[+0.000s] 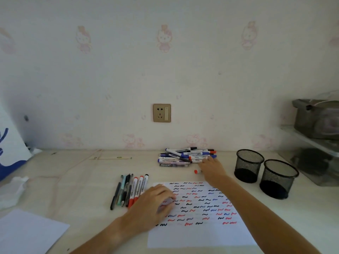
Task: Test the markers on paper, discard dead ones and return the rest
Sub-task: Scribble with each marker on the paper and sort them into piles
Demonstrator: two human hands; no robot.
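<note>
A white test paper (200, 233) covered in black, blue and red squiggles lies at the front of the desk. My left hand (152, 208) rests flat on its left edge with relaxed fingers. Behind the paper sits a loose pile of markers (183, 156) with blue, red and black caps. My right hand (211, 168) reaches to the pile's right end, fingertips touching the nearest markers. A small red-and-white piece (197, 171) pokes out beside its thumb; whether the hand holds it is unclear. A neat row of pens and markers (131, 189) lies left of the paper.
Two black mesh pen cups (249, 165) (278, 177) stand at the right. Clear storage boxes (315, 143) fill the far right. A second sheet (27, 233) lies front left, with crumpled tissue (14, 189) behind it. A thin stick (111, 158) lies near the wall.
</note>
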